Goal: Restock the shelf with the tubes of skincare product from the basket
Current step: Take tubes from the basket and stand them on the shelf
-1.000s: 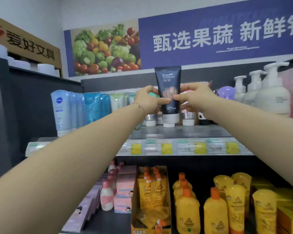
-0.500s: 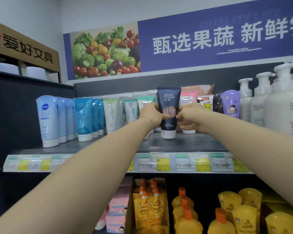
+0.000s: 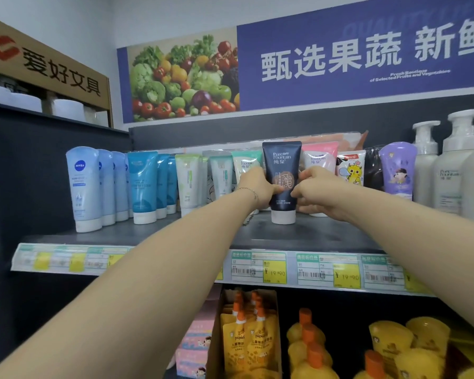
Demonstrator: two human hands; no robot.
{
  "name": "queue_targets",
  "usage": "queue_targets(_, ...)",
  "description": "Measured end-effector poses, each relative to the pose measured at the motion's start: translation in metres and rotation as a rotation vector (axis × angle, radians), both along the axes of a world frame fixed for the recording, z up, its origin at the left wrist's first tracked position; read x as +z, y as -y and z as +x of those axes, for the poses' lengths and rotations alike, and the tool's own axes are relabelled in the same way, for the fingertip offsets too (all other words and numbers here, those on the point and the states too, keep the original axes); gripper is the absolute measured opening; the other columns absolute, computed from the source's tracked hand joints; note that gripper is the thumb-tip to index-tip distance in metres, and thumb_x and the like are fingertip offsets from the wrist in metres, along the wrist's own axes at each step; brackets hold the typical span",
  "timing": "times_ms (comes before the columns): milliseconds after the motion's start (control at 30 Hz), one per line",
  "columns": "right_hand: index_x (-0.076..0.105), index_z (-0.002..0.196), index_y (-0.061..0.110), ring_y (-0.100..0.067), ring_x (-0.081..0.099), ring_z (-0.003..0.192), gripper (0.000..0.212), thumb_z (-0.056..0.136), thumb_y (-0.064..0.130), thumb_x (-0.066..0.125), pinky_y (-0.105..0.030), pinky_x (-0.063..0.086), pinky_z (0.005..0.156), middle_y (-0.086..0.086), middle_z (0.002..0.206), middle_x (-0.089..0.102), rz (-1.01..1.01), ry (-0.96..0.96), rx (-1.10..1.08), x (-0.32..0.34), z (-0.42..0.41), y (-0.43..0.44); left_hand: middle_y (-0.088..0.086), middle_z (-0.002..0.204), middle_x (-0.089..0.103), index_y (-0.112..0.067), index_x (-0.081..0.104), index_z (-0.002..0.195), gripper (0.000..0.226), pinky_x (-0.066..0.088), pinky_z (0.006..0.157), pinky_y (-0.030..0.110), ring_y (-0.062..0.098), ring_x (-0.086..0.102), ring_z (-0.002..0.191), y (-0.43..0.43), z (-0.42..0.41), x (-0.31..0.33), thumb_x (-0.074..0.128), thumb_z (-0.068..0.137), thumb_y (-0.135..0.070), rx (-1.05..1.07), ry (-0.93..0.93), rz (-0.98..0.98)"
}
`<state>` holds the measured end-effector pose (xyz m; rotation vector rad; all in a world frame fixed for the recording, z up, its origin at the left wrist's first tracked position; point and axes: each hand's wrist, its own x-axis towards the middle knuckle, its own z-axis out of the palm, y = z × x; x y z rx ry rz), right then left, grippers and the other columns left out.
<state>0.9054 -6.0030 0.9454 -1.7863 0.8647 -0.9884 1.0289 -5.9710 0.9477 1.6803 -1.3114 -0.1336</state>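
A dark navy Pure Fountain tube (image 3: 282,165) with a grey cap stands cap-down on the grey upper shelf (image 3: 175,236), in front of the row of tubes. My left hand (image 3: 256,187) holds its left side and my right hand (image 3: 315,187) holds its right side, fingers pressed on the label. Behind it are a mint tube (image 3: 245,165) and a pink tube (image 3: 319,160). The basket is not in view.
Blue Nivea tubes (image 3: 84,187) and turquoise tubes (image 3: 143,184) fill the shelf's left. White pump bottles (image 3: 449,170) and a purple tube (image 3: 397,170) stand at the right. Price tags (image 3: 259,266) line the shelf edge. Yellow bottles (image 3: 312,348) sit on the lower shelf.
The dark tube has come down from above the shelf and its cap now rests on the shelf surface. Both hands have stayed on it; the view has moved closer.
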Motion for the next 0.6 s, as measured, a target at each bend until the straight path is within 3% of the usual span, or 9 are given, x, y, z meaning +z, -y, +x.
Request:
queue_targets(133, 0.04, 0.116, 0.016, -0.024, 0.059, 0.094, 0.038, 0.087, -0.003, 0.055, -0.031, 0.051, 0.064, -0.016, 0.118, 0.057, -0.021, -0.037, -0.001, 0.0, -0.002, -0.004, 0.019, 0.108, 0.066, -0.006, 0.054, 0.103, 0.032, 0.055, 0.084, 0.047, 0.033, 0.064, 0.102, -0.004, 0.003, -0.002, 0.068, 0.085, -0.029, -0.017, 0.021, 0.06)
queue_targets(233, 0.044, 0.112, 0.013, -0.023, 0.057, 0.088, 0.033, 0.085, 0.006, 0.061, -0.03, 0.049, 0.065, -0.015, 0.112, 0.06, -0.074, -0.106, -0.064, 0.001, -0.002, -0.007, 0.017, 0.105, 0.066, -0.004, 0.057, 0.105, 0.037, 0.058, 0.078, 0.04, 0.03, 0.065, 0.1, -0.01, 0.005, -0.004, 0.065, 0.087, -0.035, -0.004, 0.055, 0.156)
queue_targets(333, 0.052, 0.105, 0.01, -0.025, 0.056, 0.091, 0.025, 0.084, 0.014, 0.064, -0.028, 0.043, 0.066, -0.011, 0.099, 0.059, -0.337, -0.268, -0.165, 0.0, -0.004, -0.015, 0.011, 0.097, 0.061, -0.006, 0.057, 0.105, 0.032, 0.049, 0.071, 0.03, 0.028, 0.064, 0.099, -0.021, 0.005, -0.006, 0.065, 0.087, -0.031, 0.039, 0.151, 0.141)
queue_targets(433, 0.053, 0.106, 0.012, -0.026, 0.054, 0.094, 0.023, 0.085, 0.018, 0.059, -0.029, 0.042, 0.073, -0.008, 0.102, 0.058, -0.629, -0.426, -0.207, -0.003, -0.008, -0.033, 0.008, 0.081, 0.059, -0.012, 0.058, 0.08, 0.015, 0.046, 0.07, 0.027, 0.026, 0.062, 0.084, -0.04, 0.003, -0.003, 0.063, 0.088, -0.024, 0.061, 0.297, 0.109)
queue_targets(600, 0.055, 0.107, 0.017, -0.026, 0.055, 0.094, 0.02, 0.088, 0.023, 0.05, -0.04, 0.05, 0.08, -0.004, 0.104, 0.06, -0.919, -0.542, -0.216, -0.009, -0.011, -0.075, 0.004, 0.088, 0.061, -0.016, 0.059, 0.089, 0.004, 0.052, 0.079, 0.033, 0.025, 0.061, 0.088, -0.079, 0.011, -0.003, 0.059, 0.087, -0.02, 0.114, 0.412, -0.028)
